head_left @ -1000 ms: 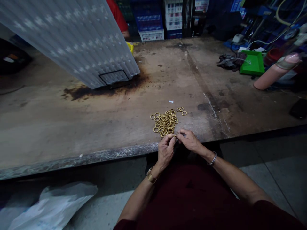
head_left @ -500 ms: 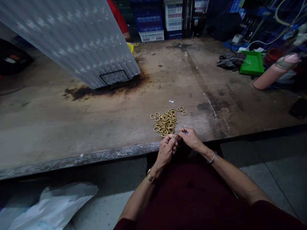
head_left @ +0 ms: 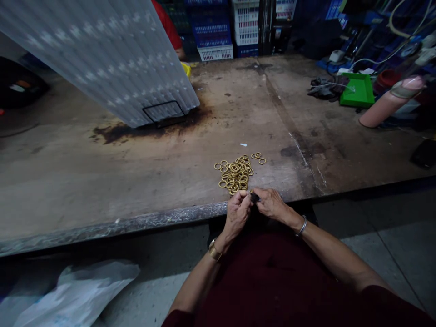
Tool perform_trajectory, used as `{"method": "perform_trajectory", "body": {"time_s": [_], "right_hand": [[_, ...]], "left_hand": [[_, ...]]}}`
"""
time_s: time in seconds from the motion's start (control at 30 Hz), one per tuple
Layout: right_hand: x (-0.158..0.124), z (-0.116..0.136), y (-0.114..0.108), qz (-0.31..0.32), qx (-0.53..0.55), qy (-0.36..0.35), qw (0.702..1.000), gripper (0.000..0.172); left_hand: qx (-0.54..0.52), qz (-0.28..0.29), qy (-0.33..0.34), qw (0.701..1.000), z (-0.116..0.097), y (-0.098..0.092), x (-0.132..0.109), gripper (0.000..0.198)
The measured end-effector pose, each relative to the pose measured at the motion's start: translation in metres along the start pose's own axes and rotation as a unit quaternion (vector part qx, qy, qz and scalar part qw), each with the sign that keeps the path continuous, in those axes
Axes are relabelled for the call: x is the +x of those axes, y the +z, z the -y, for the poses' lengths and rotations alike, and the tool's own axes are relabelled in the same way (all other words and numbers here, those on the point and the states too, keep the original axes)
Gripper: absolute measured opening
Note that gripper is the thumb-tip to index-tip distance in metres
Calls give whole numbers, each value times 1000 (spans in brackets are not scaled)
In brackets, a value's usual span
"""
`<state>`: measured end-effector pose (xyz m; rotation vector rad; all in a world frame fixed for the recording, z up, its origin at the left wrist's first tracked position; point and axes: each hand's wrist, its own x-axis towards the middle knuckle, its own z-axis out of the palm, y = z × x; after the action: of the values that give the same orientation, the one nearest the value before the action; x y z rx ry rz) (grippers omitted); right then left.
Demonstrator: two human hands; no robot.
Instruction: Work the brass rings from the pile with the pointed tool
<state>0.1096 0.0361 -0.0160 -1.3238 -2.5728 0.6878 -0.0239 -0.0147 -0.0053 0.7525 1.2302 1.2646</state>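
Note:
A pile of brass-coloured rings (head_left: 235,172) lies near the front edge of the wooden table (head_left: 163,172), with a few loose rings (head_left: 259,157) at its upper right. Just below the pile, my left hand (head_left: 237,211) is closed in a pinch at a small brass-coloured piece, seemingly a ring, partly hidden by the fingertips. My right hand (head_left: 270,203) meets it from the right, its fingers closed round a small dark object (head_left: 254,197), too small to name. The fingertips of both hands nearly touch.
A tall ribbed translucent sheet stack (head_left: 119,59) stands at the back left in a black wire stand. At the right are a green tray (head_left: 357,90) and a pink cylinder (head_left: 391,103). Crates (head_left: 213,34) and a person's red sleeve (head_left: 166,25) show behind. A plastic bag (head_left: 78,290) lies lower left.
My right hand has turned and moved slightly down, and the dark object now shows between both hands' fingertips. My left hand stays almost in place. The ring pile looks unchanged.

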Motion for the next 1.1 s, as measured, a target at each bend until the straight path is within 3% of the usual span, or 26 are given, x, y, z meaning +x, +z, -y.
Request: {"method": "perform_trajectory", "body": {"time_s": [0.1, 0.2, 0.3, 0.47, 0.73, 0.93, 1.1], "right_hand": [[2, -2, -5, 26, -13, 26, 999, 23], [8, -9, -14, 16, -52, 88, 995, 25], [22, -22, -23, -46, -75, 139, 986, 27], [56, -47, -34, -149, -63, 196, 967, 29], [89, -59, -37, -109, -91, 185, 972, 30], [74, -57, -32, -110, -56, 172, 977, 26], [35, -30, -15, -126, 94, 78, 985, 20]], "left_hand": [[-2, 2, 7, 1000, 1, 0, -6, 34], [-16, 46, -9, 999, -2, 3, -14, 35], [-89, 92, -52, 990, -7, 5, -18, 37], [-175, 83, -93, 977, -7, 1, -10, 41], [-247, 106, -161, 950, 1, -9, -4, 36], [-277, 76, -155, 945, 1, -8, 1, 31], [-216, 3, -110, 970, 3, -5, 4, 41]]}}
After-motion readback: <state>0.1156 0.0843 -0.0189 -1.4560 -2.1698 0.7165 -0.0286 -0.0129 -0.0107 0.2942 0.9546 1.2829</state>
